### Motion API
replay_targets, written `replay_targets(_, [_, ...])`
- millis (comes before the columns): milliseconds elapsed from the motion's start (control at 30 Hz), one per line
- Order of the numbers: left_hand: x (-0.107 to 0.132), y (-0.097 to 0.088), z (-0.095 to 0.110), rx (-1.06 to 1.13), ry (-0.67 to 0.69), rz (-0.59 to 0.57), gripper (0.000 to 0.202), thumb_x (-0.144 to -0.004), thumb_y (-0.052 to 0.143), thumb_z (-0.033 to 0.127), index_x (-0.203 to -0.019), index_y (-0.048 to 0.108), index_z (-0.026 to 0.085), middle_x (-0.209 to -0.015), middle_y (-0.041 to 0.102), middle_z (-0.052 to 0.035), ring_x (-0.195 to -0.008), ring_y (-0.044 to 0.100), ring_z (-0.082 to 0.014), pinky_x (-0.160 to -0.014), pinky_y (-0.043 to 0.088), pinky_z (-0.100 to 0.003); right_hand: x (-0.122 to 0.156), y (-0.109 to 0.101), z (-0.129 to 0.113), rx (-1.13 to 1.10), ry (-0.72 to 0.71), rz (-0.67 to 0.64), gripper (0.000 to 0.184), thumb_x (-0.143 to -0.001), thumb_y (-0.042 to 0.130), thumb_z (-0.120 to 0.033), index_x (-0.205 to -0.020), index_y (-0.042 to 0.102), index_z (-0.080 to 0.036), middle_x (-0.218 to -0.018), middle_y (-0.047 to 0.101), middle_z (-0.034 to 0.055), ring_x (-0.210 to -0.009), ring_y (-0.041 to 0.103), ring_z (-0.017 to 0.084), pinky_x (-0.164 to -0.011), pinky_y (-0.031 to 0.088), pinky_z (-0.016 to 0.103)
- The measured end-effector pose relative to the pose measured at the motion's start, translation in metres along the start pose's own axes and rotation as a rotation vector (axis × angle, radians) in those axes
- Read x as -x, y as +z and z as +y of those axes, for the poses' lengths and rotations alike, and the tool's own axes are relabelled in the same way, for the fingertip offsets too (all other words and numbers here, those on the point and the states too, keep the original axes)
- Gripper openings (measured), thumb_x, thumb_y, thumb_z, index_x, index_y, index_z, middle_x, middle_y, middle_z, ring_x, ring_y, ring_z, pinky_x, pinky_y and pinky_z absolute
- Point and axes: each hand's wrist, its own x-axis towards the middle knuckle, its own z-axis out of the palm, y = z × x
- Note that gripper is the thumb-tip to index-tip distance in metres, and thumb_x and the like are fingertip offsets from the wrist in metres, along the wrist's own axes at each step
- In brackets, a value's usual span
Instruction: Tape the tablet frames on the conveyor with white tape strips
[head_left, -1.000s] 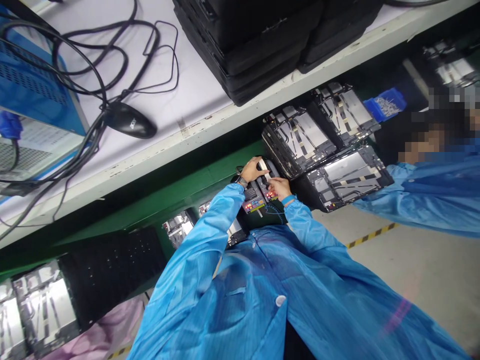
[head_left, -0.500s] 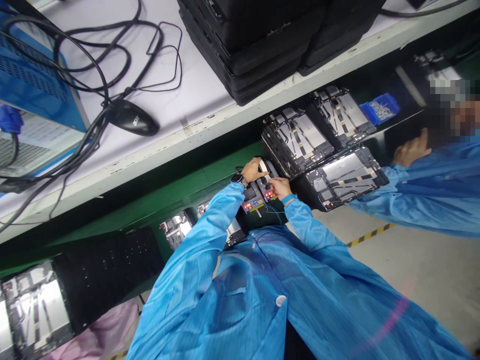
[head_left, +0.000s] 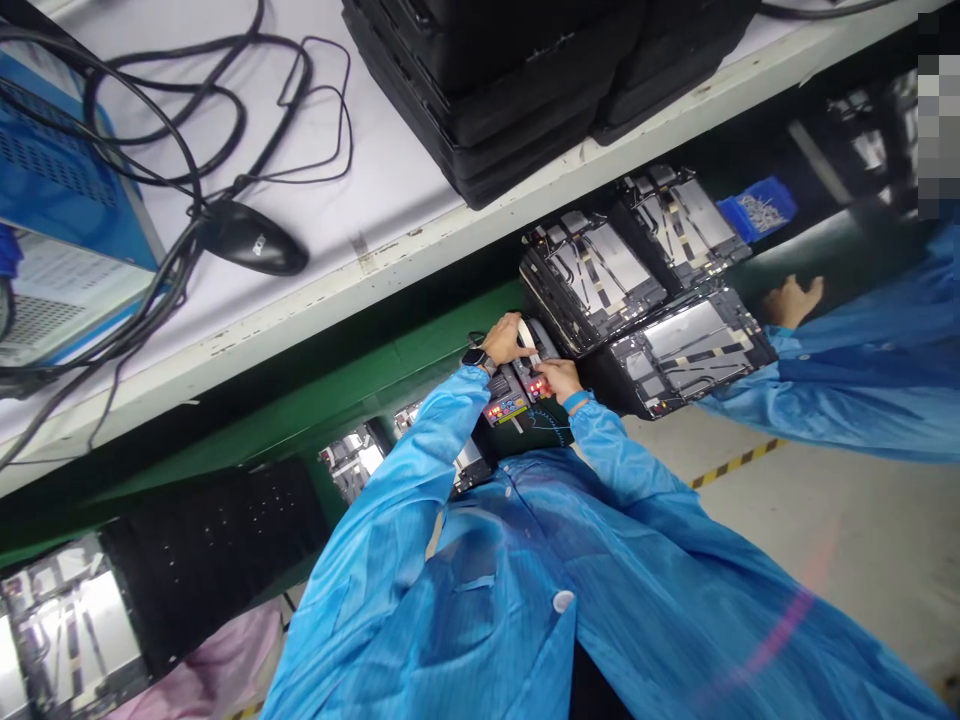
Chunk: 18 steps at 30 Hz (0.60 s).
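Two small dark machines with red lit digits, which look like tape dispensers, sit side by side in front of my body. My left hand (head_left: 508,340), with a watch on its wrist, curls over the top of the right-hand dispenser (head_left: 531,382), its fingers and thumb around a white tape roll (head_left: 526,333). At the front of that dispenser my right hand (head_left: 561,380) is closed in a pinch by the display. Whatever lies between its fingertips is too small to make out. The left-hand dispenser (head_left: 506,405) stands beside it, untouched. A blue coiled cord (head_left: 547,425) hangs below.
Opened tablet-like units (head_left: 592,270) stand stacked at the right, beside a blue tray (head_left: 761,210) of small parts. A co-worker's hand (head_left: 793,300) is beyond them. Above runs a white shelf (head_left: 405,250) with a black mouse (head_left: 255,237), cables and black cases (head_left: 517,110). More units (head_left: 75,630) lie left.
My hands stay at the same dispenser, with only slight finger movement. The co-worker's hand has shifted a little left and is spread more. The camera view has moved slightly.
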Motion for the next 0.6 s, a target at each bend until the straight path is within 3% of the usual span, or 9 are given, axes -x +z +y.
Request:
replay_targets(133, [-0.002,-0.002,0.002,-0.030,-0.017,-0.038,0.104,-0.069,0.087,0.055,-0.150,0.040,0.010,-0.146,0.052,-0.0233,-0.137,0.051,-0.0384,-0.118,0.039,-0.048,-0.004,-0.003,-0.001,0.024,0.014,-0.002,0.012,-0.077,0.072,-0.018,-0.068,0.064,-0.017,-0.037,0.049,-0.0042,-0.028,0.044,0.013,-0.028,0.025,0.022])
replay_targets(267, [-0.004,-0.004,0.000,-0.013,0.006,-0.077,0.114,-0.069,0.084,0.064,-0.154,0.035,0.008,-0.152,0.046,-0.0260,-0.143,0.046,-0.0399,-0.120,0.036,-0.047,-0.006,-0.005,-0.002,0.030,0.024,0.019,0.013,-0.075,0.074,-0.017,-0.066,0.064,-0.016,-0.036,0.047,-0.0046,-0.026,0.042,0.012,-0.028,0.025,0.021])
replay_targets(433, [-0.011,-0.007,-0.005,0.046,-0.021,-0.138,0.096,-0.085,0.064,0.070,-0.154,0.039,0.008,-0.151,0.051,-0.0231,-0.145,0.046,-0.0345,-0.121,0.035,-0.042,-0.008,-0.005,-0.001,0.039,0.034,0.032,0.012,-0.072,0.073,-0.016,-0.064,0.065,-0.016,-0.035,0.046,-0.0050,-0.026,0.041,0.011,-0.028,0.025,0.021])
replay_targets(600, [-0.011,-0.006,-0.005,-0.006,0.021,-0.104,0.096,-0.085,0.063,0.072,-0.151,0.043,0.006,-0.149,0.051,-0.0252,-0.144,0.047,-0.0367,-0.121,0.036,-0.044,-0.004,-0.006,-0.002,0.020,0.009,0.041,0.007,-0.072,0.070,-0.016,-0.066,0.066,-0.016,-0.035,0.044,-0.0057,-0.026,0.041,0.012,-0.027,0.026,0.022])
